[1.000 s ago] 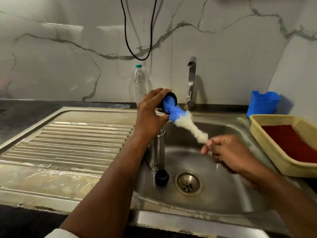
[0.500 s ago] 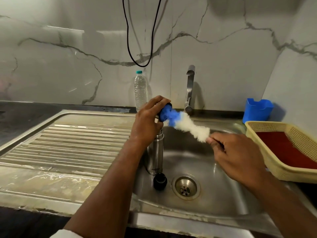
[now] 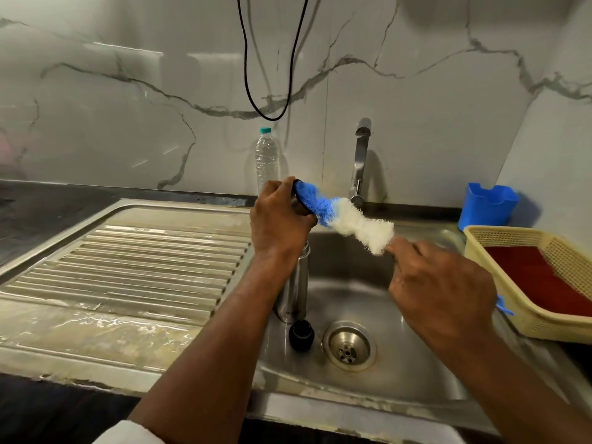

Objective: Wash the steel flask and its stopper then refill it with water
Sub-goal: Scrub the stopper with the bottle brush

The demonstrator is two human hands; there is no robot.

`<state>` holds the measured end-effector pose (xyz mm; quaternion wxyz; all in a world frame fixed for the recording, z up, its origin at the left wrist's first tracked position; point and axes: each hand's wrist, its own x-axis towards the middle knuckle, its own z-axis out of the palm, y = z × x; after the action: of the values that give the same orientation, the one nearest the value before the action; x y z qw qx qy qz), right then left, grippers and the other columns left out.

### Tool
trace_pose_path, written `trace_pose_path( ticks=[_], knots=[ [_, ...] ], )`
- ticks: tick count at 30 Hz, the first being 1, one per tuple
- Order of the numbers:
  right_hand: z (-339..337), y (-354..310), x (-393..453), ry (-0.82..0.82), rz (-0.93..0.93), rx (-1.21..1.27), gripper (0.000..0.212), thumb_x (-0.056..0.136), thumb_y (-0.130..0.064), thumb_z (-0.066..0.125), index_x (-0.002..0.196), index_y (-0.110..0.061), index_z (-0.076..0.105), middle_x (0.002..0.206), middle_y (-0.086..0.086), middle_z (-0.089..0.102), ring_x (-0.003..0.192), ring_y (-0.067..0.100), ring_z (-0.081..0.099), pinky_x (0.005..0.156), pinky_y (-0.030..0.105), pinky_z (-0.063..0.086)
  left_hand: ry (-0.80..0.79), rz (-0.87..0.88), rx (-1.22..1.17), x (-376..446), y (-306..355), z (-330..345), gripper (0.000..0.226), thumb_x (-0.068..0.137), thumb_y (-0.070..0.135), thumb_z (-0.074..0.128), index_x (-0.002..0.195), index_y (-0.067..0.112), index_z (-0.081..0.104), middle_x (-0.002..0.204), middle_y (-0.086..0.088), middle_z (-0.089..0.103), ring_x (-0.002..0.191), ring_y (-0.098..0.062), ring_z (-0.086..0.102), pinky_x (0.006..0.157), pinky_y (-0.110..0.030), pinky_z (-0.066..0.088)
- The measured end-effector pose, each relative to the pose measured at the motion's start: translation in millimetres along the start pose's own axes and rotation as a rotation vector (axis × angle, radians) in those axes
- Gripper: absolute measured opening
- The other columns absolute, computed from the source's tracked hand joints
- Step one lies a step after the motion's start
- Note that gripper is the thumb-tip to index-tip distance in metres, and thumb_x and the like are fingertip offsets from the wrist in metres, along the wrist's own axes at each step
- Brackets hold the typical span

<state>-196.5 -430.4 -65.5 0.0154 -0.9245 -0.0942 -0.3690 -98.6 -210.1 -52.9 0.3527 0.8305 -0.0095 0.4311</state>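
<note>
Two hands busy: left hand [image 3: 282, 216] fingers curled round small black cap [image 3: 301, 200], bottle brush [image 3: 344, 217] tip inside; right hand [image 3: 440, 290] grips brush handle; steel flask [image 3: 294, 290] upright in sink [image 3: 400, 363], black stopper [image 3: 301, 334] beside.

Home kitchen, sink area. Stainless steel sink [image 3: 400, 373] with a round drain [image 3: 349, 346] and a ribbed draining board [image 3: 134, 264] to its left, set into a dark worktop [image 3: 48, 206]. Single steel tap [image 3: 361, 161] rises at the back of the basin. Wall behind is white marble-look tile [image 3: 128, 107] with grey veins; a black cable [image 3: 269, 91] loops down it. Clear plastic water bottle [image 3: 266, 158] stands against the wall. Right of the sink: blue plastic holder [image 3: 487, 206] and a yellow plastic basket [image 3: 512, 315]. Water stains on the draining board.
</note>
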Motion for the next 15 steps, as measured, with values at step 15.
trace_pose_path(
  ticks=[15],
  knots=[
    [-6,30,11,0.002,-0.067,0.210,0.021,0.087,-0.009,0.057,0.090,-0.023,0.073,0.061,-0.010,0.057,0.050,0.008,0.040,0.045,0.017,0.019,-0.195,-0.057,-0.474,10,-9,-7,0.075,0.062,-0.007,0.090,0.127,0.027,0.073,0.112,0.009,0.076,0.103,-0.004,0.073,0.084,-0.023,0.062]
  ],
)
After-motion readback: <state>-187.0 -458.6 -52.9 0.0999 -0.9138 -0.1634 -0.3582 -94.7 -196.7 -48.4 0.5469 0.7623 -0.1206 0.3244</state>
